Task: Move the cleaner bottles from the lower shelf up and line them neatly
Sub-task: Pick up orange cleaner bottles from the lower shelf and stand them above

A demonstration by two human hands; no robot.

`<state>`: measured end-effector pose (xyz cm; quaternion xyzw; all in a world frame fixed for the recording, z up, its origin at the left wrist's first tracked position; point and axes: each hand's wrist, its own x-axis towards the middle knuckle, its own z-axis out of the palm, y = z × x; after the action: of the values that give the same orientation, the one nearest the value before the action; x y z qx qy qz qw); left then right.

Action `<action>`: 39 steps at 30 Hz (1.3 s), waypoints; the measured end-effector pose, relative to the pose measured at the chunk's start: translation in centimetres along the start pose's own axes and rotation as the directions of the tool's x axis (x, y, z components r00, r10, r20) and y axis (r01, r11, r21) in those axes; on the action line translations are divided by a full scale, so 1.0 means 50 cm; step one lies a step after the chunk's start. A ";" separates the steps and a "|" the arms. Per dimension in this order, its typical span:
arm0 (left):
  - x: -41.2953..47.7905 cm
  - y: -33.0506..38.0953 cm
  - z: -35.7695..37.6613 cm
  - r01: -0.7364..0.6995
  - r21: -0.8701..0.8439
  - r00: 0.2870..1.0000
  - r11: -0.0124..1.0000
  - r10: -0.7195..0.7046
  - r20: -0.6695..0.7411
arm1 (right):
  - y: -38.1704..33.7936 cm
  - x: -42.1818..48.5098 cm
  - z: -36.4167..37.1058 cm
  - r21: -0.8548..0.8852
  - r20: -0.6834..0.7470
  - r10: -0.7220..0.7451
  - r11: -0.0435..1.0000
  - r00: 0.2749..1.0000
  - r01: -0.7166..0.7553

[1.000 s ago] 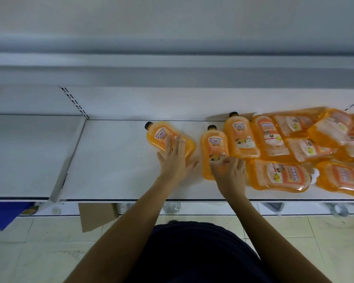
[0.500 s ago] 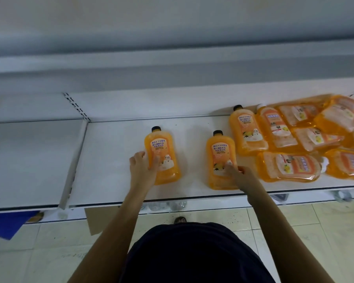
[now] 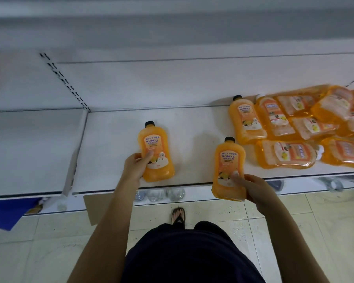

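Note:
Two orange cleaner bottles with black caps are in my hands over the white shelf (image 3: 110,152). My left hand (image 3: 136,169) grips the lower left side of the left bottle (image 3: 155,152), thumb across its label. My right hand (image 3: 251,189) holds the lower part of the right bottle (image 3: 229,166), whose base hangs past the shelf's front edge. A pile of several more orange bottles (image 3: 298,127) lies flat at the right end of the shelf.
A slotted upright (image 3: 63,78) and a gap divide this shelf from the white shelf on the left (image 3: 29,148). Below the edge show clear bottles (image 3: 161,194), brown cardboard (image 3: 90,209), a blue object (image 3: 6,213), tiled floor and my sandalled foot (image 3: 178,215).
Both bottles have slid toward me and apart from the pile. My left hand went from lying flat on its bottle to gripping it; the right bottle now overhangs the shelf edge.

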<state>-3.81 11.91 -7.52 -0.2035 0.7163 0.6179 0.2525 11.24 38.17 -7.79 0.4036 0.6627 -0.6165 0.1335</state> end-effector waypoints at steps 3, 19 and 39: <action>-0.031 -0.018 -0.020 -0.086 -0.093 0.995 0.992 0.080 -0.062 | 0.035 -0.038 -0.010 0.068 -0.029 -0.089 0.994 0.996 0.091; -0.433 -0.078 -0.077 -0.563 -0.227 0.825 0.795 0.524 -0.210 | 0.117 -0.363 -0.067 0.209 -0.016 -0.544 0.819 0.839 0.535; -0.676 0.383 -0.285 -0.934 -0.087 0.351 0.346 0.936 -0.042 | -0.342 -0.573 0.031 0.236 0.011 -0.957 0.285 0.291 0.929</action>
<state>9.72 0.10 29.75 0.2338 0.6721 0.6866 -0.1490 17.07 27.60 23.36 -0.1032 0.7005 -0.6623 -0.2450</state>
